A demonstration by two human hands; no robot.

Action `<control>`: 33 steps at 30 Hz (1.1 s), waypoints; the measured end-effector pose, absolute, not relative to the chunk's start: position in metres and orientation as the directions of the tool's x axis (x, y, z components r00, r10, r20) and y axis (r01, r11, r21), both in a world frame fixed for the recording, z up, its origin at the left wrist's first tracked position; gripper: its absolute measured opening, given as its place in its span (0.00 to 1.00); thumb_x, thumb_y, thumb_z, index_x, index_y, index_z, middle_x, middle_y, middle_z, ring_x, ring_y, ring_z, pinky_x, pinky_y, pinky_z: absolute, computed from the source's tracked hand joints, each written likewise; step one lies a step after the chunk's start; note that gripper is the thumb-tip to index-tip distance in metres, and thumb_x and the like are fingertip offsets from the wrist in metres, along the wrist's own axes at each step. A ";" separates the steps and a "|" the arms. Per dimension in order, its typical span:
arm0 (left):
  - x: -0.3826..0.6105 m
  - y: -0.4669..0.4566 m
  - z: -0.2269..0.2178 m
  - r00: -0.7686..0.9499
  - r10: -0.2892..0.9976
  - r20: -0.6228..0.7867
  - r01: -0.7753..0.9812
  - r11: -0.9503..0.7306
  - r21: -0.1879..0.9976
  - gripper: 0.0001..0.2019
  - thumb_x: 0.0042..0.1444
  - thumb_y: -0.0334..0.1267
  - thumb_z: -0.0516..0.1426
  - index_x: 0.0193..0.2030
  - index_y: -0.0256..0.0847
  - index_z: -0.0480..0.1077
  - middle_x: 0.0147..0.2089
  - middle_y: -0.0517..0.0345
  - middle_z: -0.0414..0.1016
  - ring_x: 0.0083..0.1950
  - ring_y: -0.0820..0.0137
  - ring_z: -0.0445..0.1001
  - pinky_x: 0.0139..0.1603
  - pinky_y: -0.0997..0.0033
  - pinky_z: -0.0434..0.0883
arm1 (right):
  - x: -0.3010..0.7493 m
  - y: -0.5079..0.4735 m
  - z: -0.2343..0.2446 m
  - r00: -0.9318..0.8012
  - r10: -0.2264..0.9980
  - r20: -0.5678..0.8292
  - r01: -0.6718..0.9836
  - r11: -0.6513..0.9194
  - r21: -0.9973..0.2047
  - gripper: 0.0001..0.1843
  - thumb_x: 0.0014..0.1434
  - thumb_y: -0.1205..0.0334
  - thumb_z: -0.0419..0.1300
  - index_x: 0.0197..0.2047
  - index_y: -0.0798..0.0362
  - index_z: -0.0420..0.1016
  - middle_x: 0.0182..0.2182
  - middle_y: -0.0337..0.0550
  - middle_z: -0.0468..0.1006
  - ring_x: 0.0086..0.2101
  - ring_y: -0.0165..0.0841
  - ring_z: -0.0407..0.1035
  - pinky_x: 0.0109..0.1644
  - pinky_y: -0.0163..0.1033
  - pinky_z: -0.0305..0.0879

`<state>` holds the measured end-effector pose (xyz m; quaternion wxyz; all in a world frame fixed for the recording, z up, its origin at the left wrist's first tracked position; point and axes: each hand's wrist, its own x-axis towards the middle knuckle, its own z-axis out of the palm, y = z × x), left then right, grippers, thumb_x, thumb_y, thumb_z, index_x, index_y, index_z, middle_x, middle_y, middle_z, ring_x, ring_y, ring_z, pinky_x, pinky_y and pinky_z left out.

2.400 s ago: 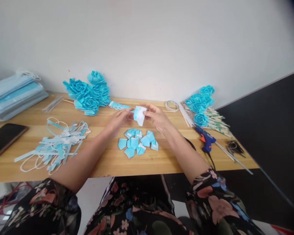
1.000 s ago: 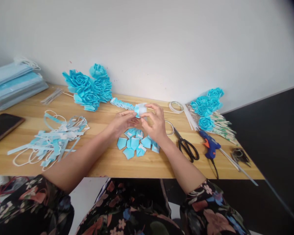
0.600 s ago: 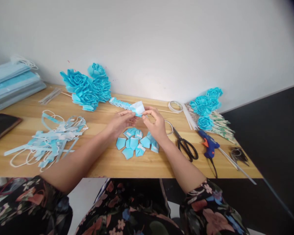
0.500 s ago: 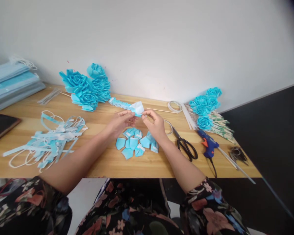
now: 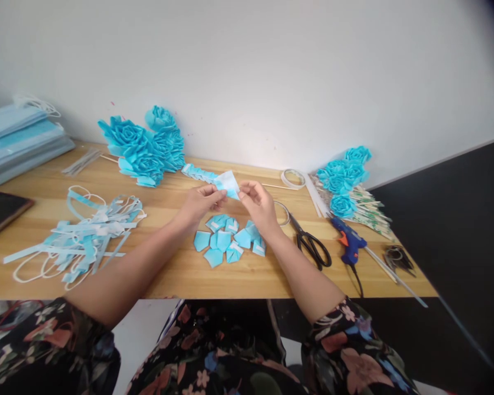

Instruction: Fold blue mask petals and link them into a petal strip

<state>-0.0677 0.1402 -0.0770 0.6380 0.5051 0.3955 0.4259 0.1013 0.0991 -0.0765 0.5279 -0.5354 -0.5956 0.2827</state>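
Note:
A small folded piece of light blue and white mask fabric (image 5: pixel 229 182) is pinched from both sides, my left hand (image 5: pixel 200 202) on its left edge and my right hand (image 5: pixel 258 204) on its right edge, just above the wooden table (image 5: pixel 177 271). Beneath my hands lies a cluster of several folded blue petals (image 5: pixel 226 240). A row of folded blue pieces (image 5: pixel 197 174) lies just behind the held piece.
Blue fabric roses (image 5: pixel 146 147) lie at the back left, more roses on sticks (image 5: pixel 346 178) at the back right. Cut mask strips and ear loops (image 5: pixel 80 236) are at left, a stack of masks (image 5: pixel 20 142) and a phone (image 5: pixel 2 211) far left. Scissors (image 5: pixel 310 244), a glue gun (image 5: pixel 349 241) and tape rolls (image 5: pixel 292 177) are at right.
The held piece has gone from a larger white-faced flap to a smaller folded shape, my fingers working along its edges. My hands stayed over the petal cluster; the view shifted slightly.

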 end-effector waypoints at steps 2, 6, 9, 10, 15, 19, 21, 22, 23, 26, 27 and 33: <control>-0.068 0.141 -0.076 0.328 0.942 -0.079 -0.124 0.126 0.984 0.19 0.42 0.50 0.68 0.24 0.38 0.69 0.28 0.57 0.75 0.30 0.72 0.71 0.35 0.69 0.69 | 0.102 0.099 -0.076 0.127 0.952 0.278 0.268 0.237 -0.934 0.19 0.61 0.51 0.57 0.53 0.48 0.68 0.39 0.41 0.80 0.42 0.34 0.74 0.51 0.42 0.70; -0.067 0.140 -0.077 0.353 0.934 -0.059 -0.024 0.072 0.997 0.19 0.42 0.52 0.67 0.24 0.38 0.69 0.25 0.59 0.72 0.27 0.73 0.68 0.32 0.70 0.67 | 0.103 0.101 -0.077 0.066 0.965 0.254 0.203 0.236 -0.950 0.25 0.60 0.52 0.59 0.58 0.49 0.66 0.41 0.42 0.79 0.42 0.35 0.74 0.50 0.43 0.70; -0.065 0.140 -0.078 0.357 0.934 -0.031 0.029 0.023 0.999 0.19 0.41 0.52 0.66 0.24 0.39 0.68 0.23 0.61 0.69 0.26 0.74 0.66 0.30 0.72 0.65 | 0.103 0.102 -0.081 0.041 0.960 0.275 0.259 0.256 -0.931 0.25 0.58 0.56 0.61 0.58 0.49 0.67 0.40 0.41 0.79 0.41 0.35 0.73 0.50 0.42 0.70; -0.065 0.140 -0.078 0.355 0.935 -0.021 0.033 0.010 0.999 0.19 0.41 0.52 0.66 0.24 0.39 0.68 0.23 0.62 0.69 0.26 0.74 0.65 0.29 0.73 0.65 | 0.103 0.102 -0.082 0.040 0.959 0.282 0.285 0.259 -0.923 0.24 0.57 0.57 0.60 0.57 0.49 0.68 0.40 0.40 0.79 0.41 0.35 0.73 0.50 0.42 0.69; -0.064 0.136 -0.072 0.384 0.923 -0.021 0.009 0.019 1.000 0.20 0.42 0.54 0.65 0.27 0.38 0.70 0.26 0.61 0.71 0.28 0.74 0.67 0.31 0.74 0.67 | 0.102 0.103 -0.083 0.036 0.951 0.308 0.269 0.287 -0.919 0.18 0.56 0.60 0.60 0.51 0.49 0.71 0.37 0.39 0.77 0.39 0.34 0.71 0.46 0.41 0.69; -0.066 0.135 -0.069 0.395 0.917 -0.061 -0.002 0.067 0.998 0.21 0.40 0.54 0.67 0.28 0.36 0.73 0.26 0.60 0.73 0.27 0.75 0.67 0.30 0.74 0.65 | 0.103 0.102 -0.082 0.040 0.947 0.319 0.224 0.303 -0.926 0.18 0.58 0.59 0.61 0.52 0.48 0.71 0.37 0.39 0.78 0.39 0.35 0.72 0.47 0.42 0.69; -0.068 0.137 -0.070 0.378 0.923 -0.074 -0.030 0.091 0.995 0.20 0.41 0.53 0.67 0.27 0.36 0.73 0.26 0.59 0.73 0.27 0.75 0.67 0.31 0.74 0.65 | 0.106 0.102 -0.081 0.043 0.941 0.335 0.192 0.321 -0.927 0.19 0.60 0.57 0.59 0.55 0.47 0.70 0.38 0.39 0.78 0.40 0.35 0.72 0.50 0.43 0.69; -0.069 0.138 -0.071 0.367 0.927 -0.080 -0.050 0.106 0.993 0.19 0.41 0.53 0.67 0.26 0.36 0.72 0.26 0.58 0.74 0.27 0.75 0.68 0.31 0.73 0.65 | 0.107 0.102 -0.081 0.049 0.934 0.353 0.183 0.339 -0.923 0.19 0.62 0.57 0.58 0.56 0.46 0.70 0.39 0.39 0.78 0.42 0.35 0.73 0.52 0.44 0.69; -0.070 0.139 -0.072 0.357 0.930 -0.088 -0.074 0.122 0.990 0.19 0.42 0.52 0.67 0.26 0.36 0.72 0.26 0.58 0.74 0.27 0.75 0.68 0.31 0.73 0.66 | 0.109 0.102 -0.080 0.053 0.926 0.375 0.187 0.360 -0.914 0.19 0.63 0.57 0.57 0.57 0.45 0.69 0.42 0.40 0.79 0.45 0.35 0.73 0.55 0.45 0.68; -0.072 0.143 -0.073 0.340 0.933 -0.121 -0.147 0.179 0.973 0.19 0.41 0.51 0.67 0.25 0.36 0.70 0.27 0.57 0.74 0.28 0.74 0.70 0.31 0.73 0.66 | 0.112 0.102 -0.079 0.048 0.890 0.454 0.297 0.421 -0.857 0.19 0.61 0.63 0.57 0.55 0.44 0.70 0.51 0.41 0.77 0.53 0.37 0.70 0.62 0.48 0.63; -0.072 0.143 -0.073 0.341 0.931 -0.131 -0.167 0.197 0.966 0.19 0.41 0.50 0.68 0.25 0.36 0.70 0.27 0.57 0.74 0.28 0.74 0.70 0.31 0.73 0.66 | 0.112 0.102 -0.079 0.035 0.875 0.484 0.352 0.442 -0.825 0.19 0.60 0.65 0.57 0.54 0.44 0.71 0.53 0.41 0.76 0.55 0.37 0.68 0.63 0.49 0.62; -0.072 0.142 -0.072 0.355 0.926 -0.128 -0.217 0.215 0.952 0.18 0.42 0.49 0.68 0.27 0.36 0.71 0.27 0.58 0.74 0.29 0.75 0.69 0.31 0.73 0.65 | 0.108 0.101 -0.079 -0.075 0.792 0.606 0.578 0.530 -0.621 0.14 0.57 0.70 0.59 0.44 0.44 0.76 0.57 0.43 0.72 0.60 0.40 0.64 0.66 0.55 0.57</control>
